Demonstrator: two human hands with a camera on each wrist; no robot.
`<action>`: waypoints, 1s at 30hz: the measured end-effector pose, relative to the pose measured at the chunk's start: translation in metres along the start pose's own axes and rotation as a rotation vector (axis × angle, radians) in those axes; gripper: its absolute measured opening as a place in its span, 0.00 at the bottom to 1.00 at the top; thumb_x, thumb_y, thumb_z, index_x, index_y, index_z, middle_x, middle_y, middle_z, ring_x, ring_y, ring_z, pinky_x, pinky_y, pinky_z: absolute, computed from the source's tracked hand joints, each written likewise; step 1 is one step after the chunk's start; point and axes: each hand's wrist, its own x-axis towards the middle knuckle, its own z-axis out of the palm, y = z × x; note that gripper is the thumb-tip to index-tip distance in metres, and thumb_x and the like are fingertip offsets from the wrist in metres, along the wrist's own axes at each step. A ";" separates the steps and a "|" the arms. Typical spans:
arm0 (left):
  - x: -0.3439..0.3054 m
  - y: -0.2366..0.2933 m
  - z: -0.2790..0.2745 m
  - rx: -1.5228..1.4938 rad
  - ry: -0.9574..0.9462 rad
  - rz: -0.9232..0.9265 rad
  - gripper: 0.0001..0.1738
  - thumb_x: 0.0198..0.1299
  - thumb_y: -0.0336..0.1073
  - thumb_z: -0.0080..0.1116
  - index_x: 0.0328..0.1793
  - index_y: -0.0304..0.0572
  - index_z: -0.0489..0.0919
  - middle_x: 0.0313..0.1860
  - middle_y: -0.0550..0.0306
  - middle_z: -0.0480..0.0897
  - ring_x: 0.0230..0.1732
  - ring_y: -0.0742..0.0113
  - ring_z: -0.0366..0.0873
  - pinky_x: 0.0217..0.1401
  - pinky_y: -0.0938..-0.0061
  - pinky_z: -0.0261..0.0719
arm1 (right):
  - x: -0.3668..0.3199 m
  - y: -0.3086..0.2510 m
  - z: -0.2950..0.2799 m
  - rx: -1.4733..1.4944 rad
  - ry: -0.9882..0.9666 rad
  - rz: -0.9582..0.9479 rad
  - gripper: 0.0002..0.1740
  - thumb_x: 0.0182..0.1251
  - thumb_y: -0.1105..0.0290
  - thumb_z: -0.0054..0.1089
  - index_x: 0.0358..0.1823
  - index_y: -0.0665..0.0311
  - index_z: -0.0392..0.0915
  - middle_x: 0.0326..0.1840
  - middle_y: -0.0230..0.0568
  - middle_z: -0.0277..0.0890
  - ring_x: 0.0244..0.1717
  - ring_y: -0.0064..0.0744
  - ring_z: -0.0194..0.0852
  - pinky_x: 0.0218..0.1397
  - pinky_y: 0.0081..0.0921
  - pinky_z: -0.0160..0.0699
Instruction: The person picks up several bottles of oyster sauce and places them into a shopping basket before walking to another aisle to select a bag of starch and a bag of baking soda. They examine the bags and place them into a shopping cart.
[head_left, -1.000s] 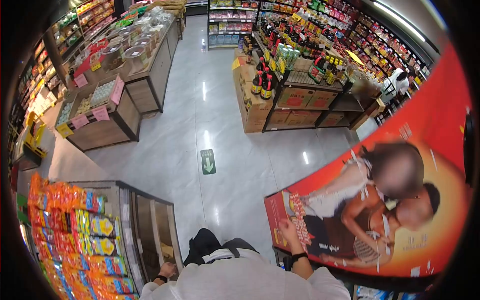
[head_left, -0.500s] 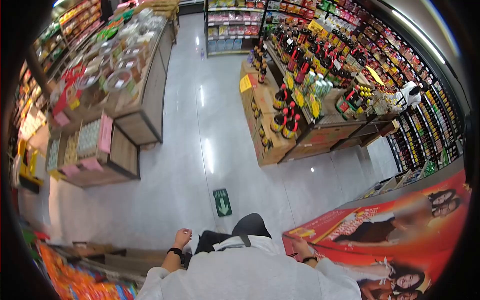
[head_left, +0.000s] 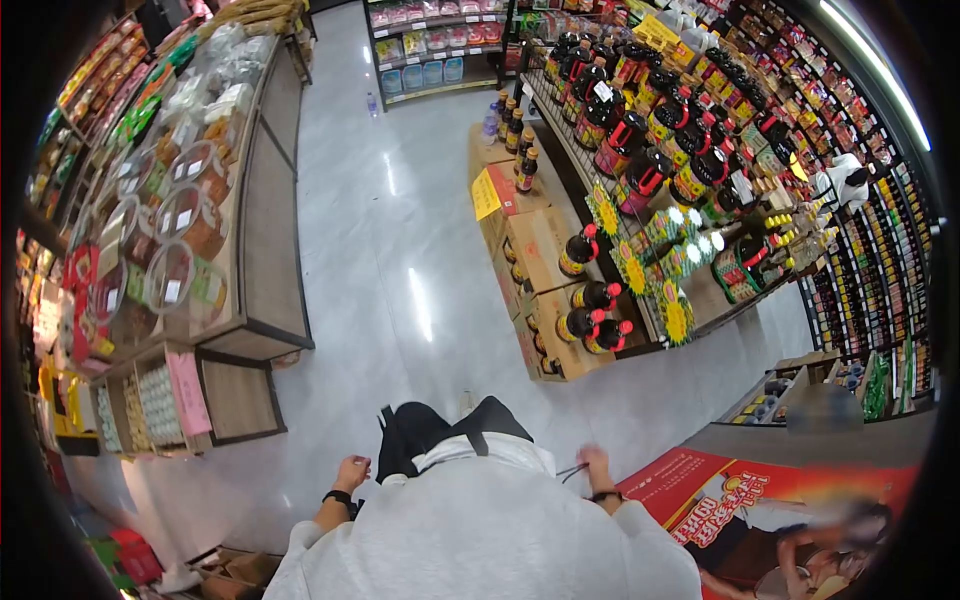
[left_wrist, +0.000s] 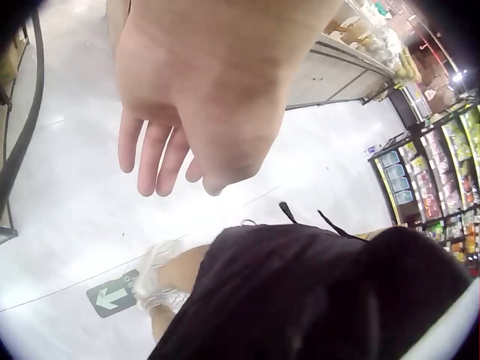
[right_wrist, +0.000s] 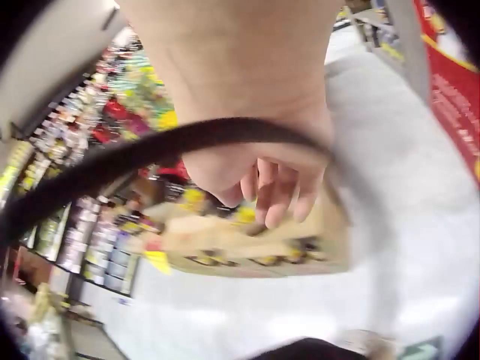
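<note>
My left hand (head_left: 353,472) hangs beside my left hip over the floor, and the left wrist view shows its fingers (left_wrist: 154,154) relaxed with nothing in them. My dark trousers (left_wrist: 300,292) and a white shoe (left_wrist: 159,279) are below it. On the other side, my right hand (head_left: 594,462) is out by the red printed panel (head_left: 655,480). In the right wrist view its fingers (right_wrist: 281,195) are loosely curled and hold nothing. A thin black cord (right_wrist: 127,157) crosses in front of that wrist.
Cardboard cartons (head_left: 545,245) with dark sauce bottles (head_left: 600,330) stand ahead on the right, beside a rack of more bottles (head_left: 690,150). A wooden counter (head_left: 270,220) with tubs lines the left. Grey aisle floor (head_left: 400,260) runs between them. Another person (head_left: 845,185) stands far right.
I have moved forward along the aisle: the bottle rack and cartons are nearer, and the snack stand at left has nearly left view. My left hand has swung forward. Both hands stay free.
</note>
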 end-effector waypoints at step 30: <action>0.647 0.685 -0.352 -0.211 -0.107 0.099 0.16 0.72 0.45 0.62 0.51 0.38 0.80 0.34 0.54 0.86 0.30 0.66 0.85 0.26 0.73 0.80 | 0.518 -0.577 0.485 0.041 0.104 0.762 0.13 0.70 0.57 0.60 0.50 0.54 0.80 0.43 0.32 0.84 0.43 0.31 0.84 0.43 0.35 0.83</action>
